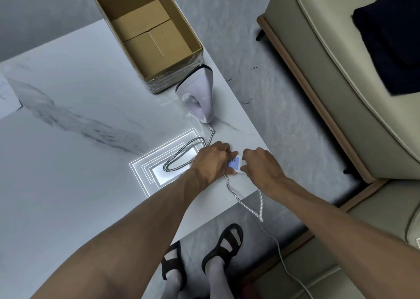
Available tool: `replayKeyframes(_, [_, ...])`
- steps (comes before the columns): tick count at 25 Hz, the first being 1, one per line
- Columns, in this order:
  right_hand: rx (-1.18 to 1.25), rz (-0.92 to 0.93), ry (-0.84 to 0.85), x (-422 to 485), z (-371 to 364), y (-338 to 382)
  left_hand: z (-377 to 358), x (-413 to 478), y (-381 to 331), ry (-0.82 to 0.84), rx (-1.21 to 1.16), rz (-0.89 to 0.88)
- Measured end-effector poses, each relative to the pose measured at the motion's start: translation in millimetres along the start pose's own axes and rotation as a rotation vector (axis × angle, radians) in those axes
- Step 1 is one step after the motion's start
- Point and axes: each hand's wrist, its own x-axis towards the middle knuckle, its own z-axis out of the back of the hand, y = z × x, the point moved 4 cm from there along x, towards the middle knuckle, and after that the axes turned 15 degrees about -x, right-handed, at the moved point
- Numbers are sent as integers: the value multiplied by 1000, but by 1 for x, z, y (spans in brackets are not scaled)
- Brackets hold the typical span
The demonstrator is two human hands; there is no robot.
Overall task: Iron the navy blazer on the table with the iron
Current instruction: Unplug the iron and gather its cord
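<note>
A white and lilac iron stands on its heel near the right edge of the marble table. Its braided cord loops across the table and hangs over the front edge. At that edge my left hand grips a small white socket block, and my right hand pinches the cord's plug at the block's right end. The navy blazer lies on the beige sofa at the upper right, off the table.
An open cardboard box sits behind the iron at the table's far corner. A thin white cable runs from the block down to the floor. My sandalled feet stand by the table's front edge. A second cushion seat is at lower right.
</note>
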Motion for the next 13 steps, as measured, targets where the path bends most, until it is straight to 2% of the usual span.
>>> replayKeyframes(3, [180,-23,16,-6,3,-14,0,1,1,7,11,-2])
replayKeyframes(6, [-22,-21,-9,-2,-1,-1,0,0,1,-16,1,-9])
replayKeyframes(8, [-42,7,-13,2,2,4,2,-1,1,-29,-7,4])
replayKeyframes(13, [321,-124,-27,-1,-2,-12,0,-2,1,4,10,25])
